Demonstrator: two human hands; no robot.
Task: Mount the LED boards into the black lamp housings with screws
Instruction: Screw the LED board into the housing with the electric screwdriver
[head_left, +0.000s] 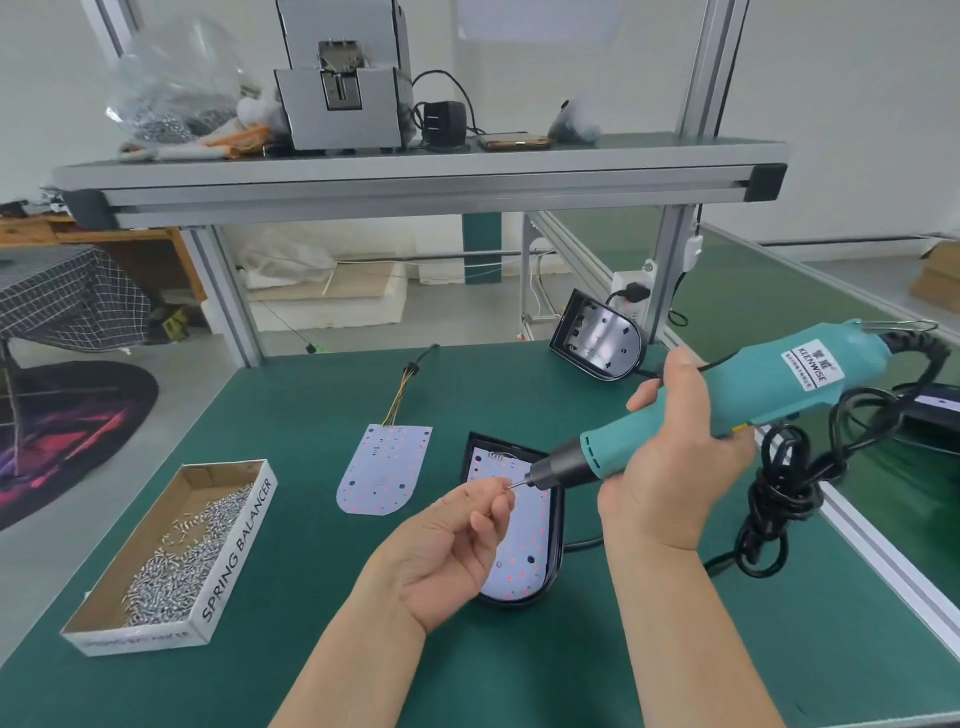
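Note:
My right hand grips a teal electric screwdriver, held slanting with its bit pointing down to the left. My left hand pinches a small screw right at the bit's tip. Under both hands lies a black lamp housing with a white LED board inside it. A second loose LED board with coloured wires lies flat to the left. An empty black housing leans at the back right.
An open cardboard box of screws sits at front left on the green mat. The screwdriver's black cable lies coiled at right. A metal shelf overhead carries a grey machine, a bag of screws and a charger.

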